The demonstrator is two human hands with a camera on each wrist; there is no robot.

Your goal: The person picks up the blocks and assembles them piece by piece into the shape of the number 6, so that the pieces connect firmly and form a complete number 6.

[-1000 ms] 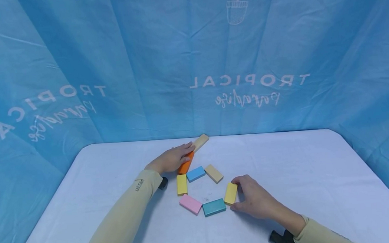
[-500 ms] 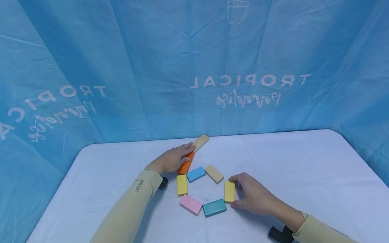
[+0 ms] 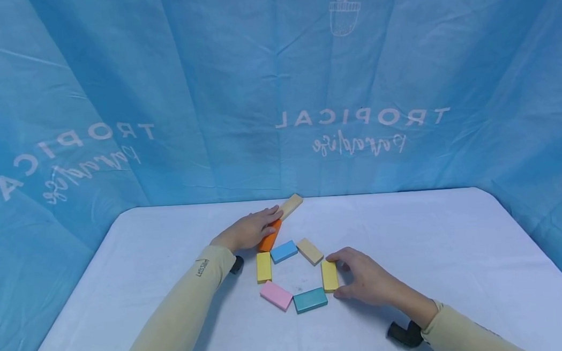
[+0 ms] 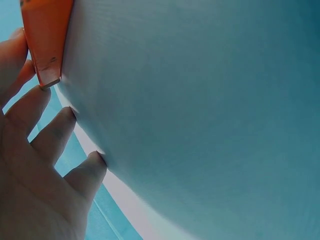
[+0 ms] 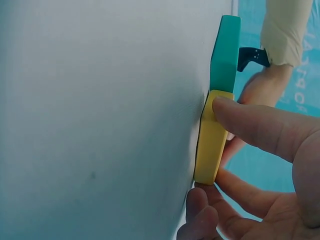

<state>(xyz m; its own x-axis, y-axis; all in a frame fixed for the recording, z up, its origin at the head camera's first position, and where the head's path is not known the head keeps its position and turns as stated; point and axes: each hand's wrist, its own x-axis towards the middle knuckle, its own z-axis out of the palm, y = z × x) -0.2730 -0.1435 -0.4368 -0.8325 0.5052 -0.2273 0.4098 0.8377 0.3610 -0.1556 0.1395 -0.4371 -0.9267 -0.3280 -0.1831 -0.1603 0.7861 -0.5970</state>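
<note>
My right hand (image 3: pixel 367 280) holds a yellow block (image 3: pixel 329 275) lying flat, with the thumb at its near end and a fingertip at its far end. In the right wrist view that yellow block (image 5: pixel 212 145) meets a teal block (image 5: pixel 226 55) end to end. My left hand (image 3: pixel 250 230) rests over an orange block (image 3: pixel 269 239); in the left wrist view fingertips touch the orange block (image 4: pixel 47 42), the others spread along the table. Beyond those fingers lies a long natural wood block (image 3: pixel 291 206).
A rough ring also includes a blue block (image 3: pixel 283 251), a tan block (image 3: pixel 310 251), another yellow block (image 3: pixel 263 268) and a pink block (image 3: pixel 276 295). Under them is a white-covered table (image 3: pixel 435 241), backed by a blue printed curtain (image 3: pixel 237 92).
The right hand has turned the yellow block more upright in the head view and shifted it slightly left and away, towards the tan block. The left hand has stayed on the orange block.
</note>
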